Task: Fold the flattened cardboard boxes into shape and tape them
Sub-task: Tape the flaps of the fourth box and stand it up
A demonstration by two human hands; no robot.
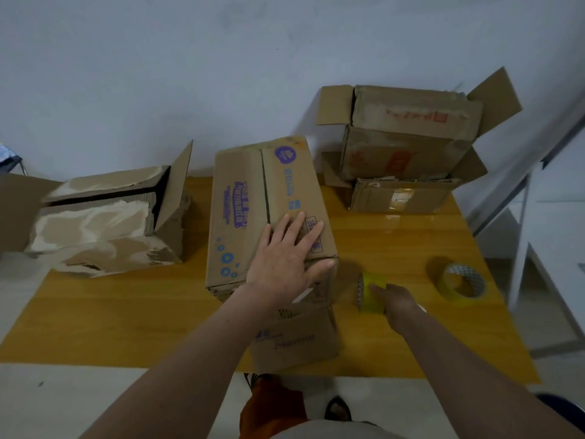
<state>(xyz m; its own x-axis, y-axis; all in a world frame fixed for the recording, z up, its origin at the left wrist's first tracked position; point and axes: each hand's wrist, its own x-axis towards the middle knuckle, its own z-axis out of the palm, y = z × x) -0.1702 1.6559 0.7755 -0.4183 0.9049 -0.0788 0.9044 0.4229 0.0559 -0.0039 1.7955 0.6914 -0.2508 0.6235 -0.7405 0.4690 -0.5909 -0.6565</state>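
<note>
Head view, left to right: on our yellow wooden table [126, 312] sits a torn brown cardboard box with open flaps [104, 223]; our left hand [285, 261] lies flat, fingers spread, on the purple-printed brown cardboard box [247, 210] at the centre; our right hand [397, 304] grips a yellow tape roll [372, 293] just beside it; another yellow tape roll [460, 283] lies apart, stacked brown boxes [408, 144] behind

Wooden table [126, 312] under cardboard boxes [240, 210] and tape roll [460, 283].
</note>
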